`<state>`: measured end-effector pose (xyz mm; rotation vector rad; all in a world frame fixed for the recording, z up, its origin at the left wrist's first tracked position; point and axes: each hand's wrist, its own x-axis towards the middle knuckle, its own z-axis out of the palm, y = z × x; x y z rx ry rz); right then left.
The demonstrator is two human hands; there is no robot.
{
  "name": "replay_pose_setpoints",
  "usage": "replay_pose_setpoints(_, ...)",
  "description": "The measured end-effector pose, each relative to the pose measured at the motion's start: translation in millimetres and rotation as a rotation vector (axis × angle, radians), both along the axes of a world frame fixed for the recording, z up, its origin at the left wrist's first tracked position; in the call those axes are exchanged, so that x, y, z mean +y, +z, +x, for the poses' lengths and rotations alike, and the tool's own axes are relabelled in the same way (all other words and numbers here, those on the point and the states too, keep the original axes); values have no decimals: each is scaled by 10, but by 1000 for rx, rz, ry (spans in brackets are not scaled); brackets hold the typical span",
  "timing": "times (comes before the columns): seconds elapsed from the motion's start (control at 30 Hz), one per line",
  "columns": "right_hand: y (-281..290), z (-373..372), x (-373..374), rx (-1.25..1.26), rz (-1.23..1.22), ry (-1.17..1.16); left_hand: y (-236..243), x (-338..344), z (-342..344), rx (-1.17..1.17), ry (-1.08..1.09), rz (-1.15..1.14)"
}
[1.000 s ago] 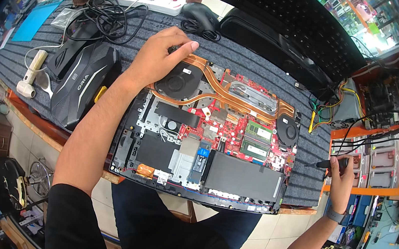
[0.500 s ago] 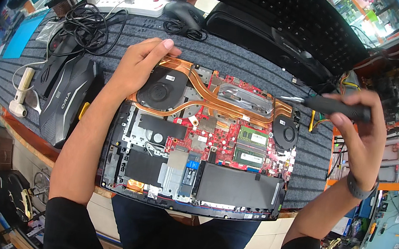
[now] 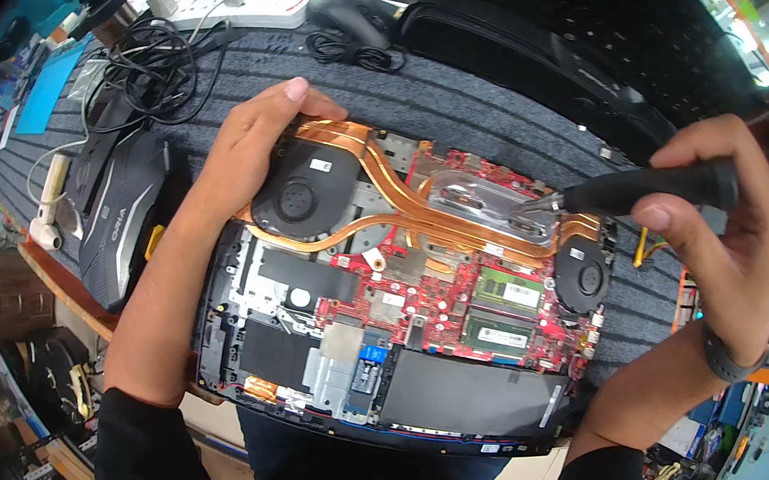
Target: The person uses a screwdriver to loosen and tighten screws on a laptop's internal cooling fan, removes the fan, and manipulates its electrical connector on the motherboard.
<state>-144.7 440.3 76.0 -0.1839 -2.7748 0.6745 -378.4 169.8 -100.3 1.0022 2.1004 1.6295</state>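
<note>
An opened laptop lies before me, showing a red circuit board, copper heat pipes, two black fans and green memory sticks. My left hand is closed over its upper left edge beside the larger fan. My right hand grips a black-handled screwdriver, its tip over a clear tray at the upper right of the board. Small dark items are inside that tray; I cannot make out exactly what they are.
A black keyboard and monitor base stand at the back, with a mouse and power strip. Coiled cables, a black case and a blue sheet are at the left of the striped mat.
My right hand has risen from the right side of the bench and moved the screwdriver left to the clear tray. My left hand stays on the laptop's corner. The view has shifted slightly.
</note>
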Motion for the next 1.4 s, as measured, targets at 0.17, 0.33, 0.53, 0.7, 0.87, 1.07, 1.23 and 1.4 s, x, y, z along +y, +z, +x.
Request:
replay_pose_setpoints(0.17,-25,28,-34,-6,67,-11,-15,-12,21,28,17,64)
replay_pose_setpoints(0.33,-71,-9,-62,-9,33,34,6,0,27,-42,24,39)
replay_pose_setpoints(0.53,-67,-69,94,45,-36,111,-39,-36,5,122,-23,33)
replay_pose_setpoints(0.7,-361,-110,663,314,-771,216,15,-11,17,303,-83,-34)
replay_pose_setpoints(0.87,-618,121,740,268,-1245,257,131,-58,67,448,-98,-60)
replay_pose_setpoints(1.07,-820,563,507,-324,-16,-267,159,-60,57,528,-88,-91)
replay_pose_setpoints(1.23,-918,691,362,-280,276,-208,129,-111,29,500,-49,-123)
replay_pose_setpoints(1.4,-1064,734,197,-240,295,-226,106,-109,18,538,-58,-143)
